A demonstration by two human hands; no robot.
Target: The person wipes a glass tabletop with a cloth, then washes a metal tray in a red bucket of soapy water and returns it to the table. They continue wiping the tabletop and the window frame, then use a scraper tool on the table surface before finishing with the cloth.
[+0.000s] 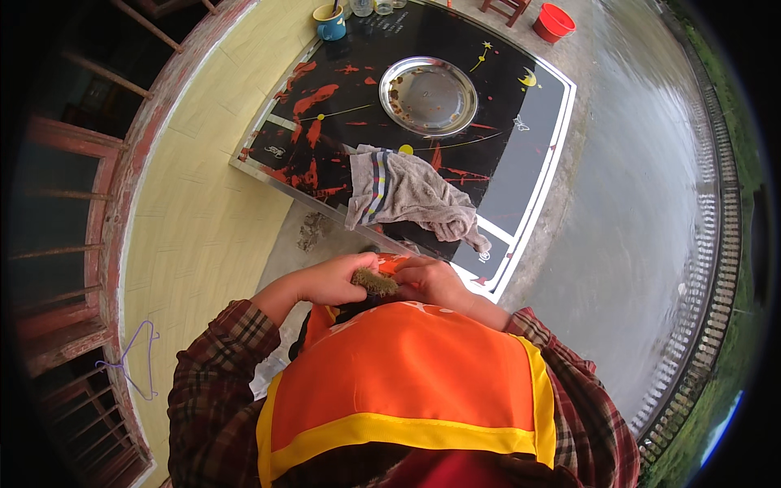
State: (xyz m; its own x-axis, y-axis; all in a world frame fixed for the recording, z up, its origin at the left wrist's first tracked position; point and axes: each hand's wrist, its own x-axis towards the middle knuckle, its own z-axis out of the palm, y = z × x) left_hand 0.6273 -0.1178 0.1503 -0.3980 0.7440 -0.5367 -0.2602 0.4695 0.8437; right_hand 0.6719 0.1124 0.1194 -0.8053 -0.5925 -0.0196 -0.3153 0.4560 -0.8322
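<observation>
My left hand (334, 282) grips a fuzzy olive-brown piece (374, 283), its material hard to tell, between thumb and fingers. At the piece's right end, the bent fingers of my right hand (434, 283) pinch its edge; the fingertips are partly hidden. Both hands are over my lap, just above an orange apron (403, 366) with yellow trim. Beyond them, a crumpled grey-beige cloth (421, 195) with a striped band lies across the near edge of a black table (348, 140). Farther back on the tabletop is a round, stained metal tray (430, 97).
A blue mug (331, 24) and glass jars (362, 6) stand at the table's far left corner. Past the far edge are a red bucket (554, 23) and a wooden stool (507, 8). A yellow tiled wall (201, 165) runs along the left, with a purple hanger (135, 363) below barred windows.
</observation>
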